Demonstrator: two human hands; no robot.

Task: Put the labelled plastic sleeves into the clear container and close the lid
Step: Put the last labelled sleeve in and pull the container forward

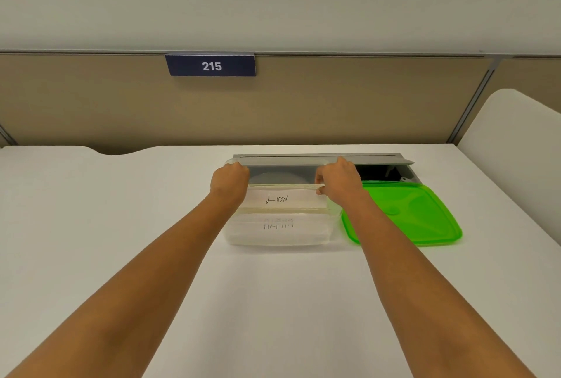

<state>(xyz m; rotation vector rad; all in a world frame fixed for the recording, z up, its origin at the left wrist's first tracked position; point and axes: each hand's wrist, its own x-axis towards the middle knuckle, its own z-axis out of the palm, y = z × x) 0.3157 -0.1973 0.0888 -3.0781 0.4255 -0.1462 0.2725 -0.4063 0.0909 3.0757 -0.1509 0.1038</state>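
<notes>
Both hands, left (229,178) and right (335,180), pinch the ends of the clear plastic sleeve labelled LION (282,198), its length running left-right over the clear rectangular container (279,233).

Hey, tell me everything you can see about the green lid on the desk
The green lid is a bright, translucent-looking plastic rectangle with rounded corners, a raised rim and a shallow moulded recess with a small round bump. It lies flat on the white desk, off the clear container, right beside that container's right side. The right hand's forearm crosses above its left corner; neither hand holds it.
</notes>
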